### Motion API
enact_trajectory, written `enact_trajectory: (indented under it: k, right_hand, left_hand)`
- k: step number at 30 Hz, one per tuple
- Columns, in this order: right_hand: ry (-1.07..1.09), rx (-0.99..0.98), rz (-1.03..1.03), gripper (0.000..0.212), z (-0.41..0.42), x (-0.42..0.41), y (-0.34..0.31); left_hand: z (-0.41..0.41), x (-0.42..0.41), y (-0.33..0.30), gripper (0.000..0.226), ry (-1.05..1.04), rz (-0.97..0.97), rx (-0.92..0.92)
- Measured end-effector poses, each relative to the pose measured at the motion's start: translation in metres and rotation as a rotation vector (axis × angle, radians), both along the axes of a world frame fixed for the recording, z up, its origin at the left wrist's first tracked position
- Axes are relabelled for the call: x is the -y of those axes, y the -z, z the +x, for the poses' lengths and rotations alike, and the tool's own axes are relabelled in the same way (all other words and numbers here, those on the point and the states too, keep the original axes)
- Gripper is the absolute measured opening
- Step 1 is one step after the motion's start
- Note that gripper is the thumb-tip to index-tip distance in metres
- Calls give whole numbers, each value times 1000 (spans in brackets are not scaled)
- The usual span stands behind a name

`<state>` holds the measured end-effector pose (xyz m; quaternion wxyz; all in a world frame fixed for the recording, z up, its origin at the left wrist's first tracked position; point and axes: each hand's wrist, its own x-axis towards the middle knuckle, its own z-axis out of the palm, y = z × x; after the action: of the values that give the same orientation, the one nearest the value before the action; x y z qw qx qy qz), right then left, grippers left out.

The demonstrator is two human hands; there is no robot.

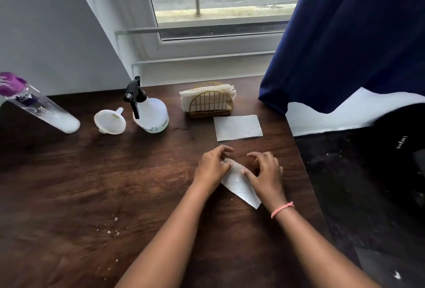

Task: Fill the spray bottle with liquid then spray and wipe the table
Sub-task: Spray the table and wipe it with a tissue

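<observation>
Both hands, left [212, 168] and right [265, 173], pinch white textured napkin [240, 184], folded, on table [92, 184].

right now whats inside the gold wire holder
A stack of white napkins stands in the gold holder, fanning out above its arched wire sides. The stack's lower edge and the holder's base are covered, so the count stays unclear.
</observation>
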<state>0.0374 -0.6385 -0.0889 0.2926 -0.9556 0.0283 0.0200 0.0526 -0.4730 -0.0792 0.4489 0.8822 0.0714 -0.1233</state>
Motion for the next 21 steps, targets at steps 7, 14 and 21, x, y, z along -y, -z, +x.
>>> enact_trajectory:
  k: [7, 14, 21]
  right_hand:
    - [23, 229, 69, 15, -50, -19, 10]
    - [93, 101, 13, 28, -50, -52, 10]
    - [-286, 208, -80, 26, -65, -86, 6]
  left_hand:
    - [-12, -4, -2, 20, -144, 44, -27]
    - [-29, -30, -9, 17, -146, 73, -42]
    - [-35, -71, -20, 4, -222, -13, 45]
